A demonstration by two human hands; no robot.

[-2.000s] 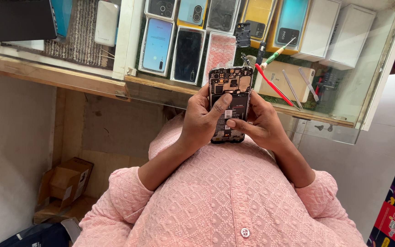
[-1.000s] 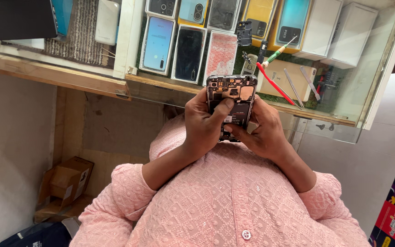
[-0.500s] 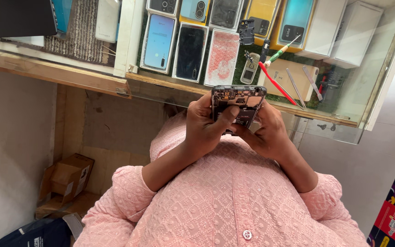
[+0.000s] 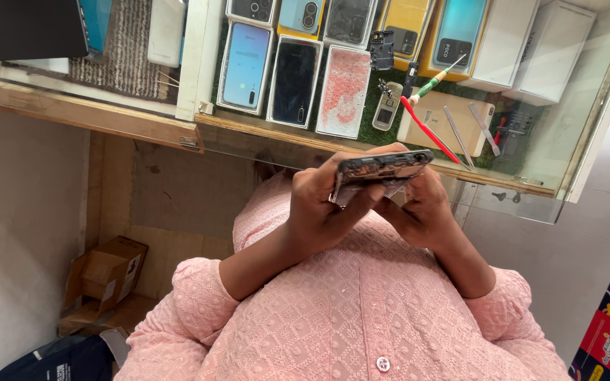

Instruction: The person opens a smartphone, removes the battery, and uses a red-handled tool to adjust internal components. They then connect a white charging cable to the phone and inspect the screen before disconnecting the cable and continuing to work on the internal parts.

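inspector: pink embroidered shirt [image 4: 333,317] nearest the lens, sleeves pushed up to the forearms. hands?

assistant: left hand [image 4: 319,204] wrapped around the near end of an opened phone [image 4: 379,171], thumb laid along its edge. right hand [image 4: 425,212] closed on the far side, fingers curled underneath. firm two-handed hold, no slack visible.

inspector: position of the phone?

assistant: held in the air at chest height, just short of the counter edge, tipped almost edge-on to the camera. resting on nothing.

inspector: condition?

assistant: back cover off, dark board and copper-toned parts exposed along the upper face. cover not identified anywhere in view. judged to be mid-way: opened and stripped of its back, not reassembled. unable to tell whether any screws or parts are out.

inspector: lower left?

assistant: open cardboard box [image 4: 104,271] on the floor, dark bag [image 4: 58,360] beside it.

inspector: beyond the hands?

assistant: glass counter [image 4: 587,141] with tools lying idle on top: red-handled tool [image 4: 425,130], green-handled screwdriver [image 4: 435,81], flat metal pry strips [image 4: 485,127]. none touched by either hand.

inspector: farthest?

assistant: row of phones [image 4: 246,67] laid flat under the glass, two white boxes [image 4: 555,49] at the right end.
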